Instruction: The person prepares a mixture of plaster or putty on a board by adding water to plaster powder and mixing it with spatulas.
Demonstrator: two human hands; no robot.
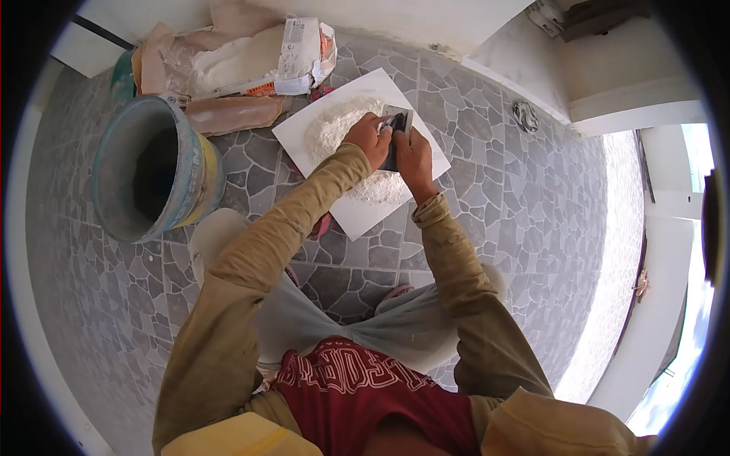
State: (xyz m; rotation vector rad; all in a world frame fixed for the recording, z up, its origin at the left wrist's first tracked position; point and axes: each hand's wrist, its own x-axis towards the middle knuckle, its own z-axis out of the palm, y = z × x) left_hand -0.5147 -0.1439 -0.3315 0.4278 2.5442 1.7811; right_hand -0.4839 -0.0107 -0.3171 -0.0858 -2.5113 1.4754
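My right hand (414,161) is closed around what looks like a flat rectangular trowel (392,156) with a dark handle. The fingers of my left hand (369,140) are also closed on it, near its upper end. Parts of the tool are hidden by both hands. Beneath them lies a white square board (359,221), set at an angle on the floor. White powder (328,131) is heaped on the board's left part, and a second patch spreads below my hands.
At left stands a large blue-and-yellow bucket (204,178) with a dark inside. Behind it lies a torn paper sack (300,57) showing white powder. A crumpled bundle (525,115) sits near the right wall. Grey stone-patterned tiles (487,205) cover the floor.
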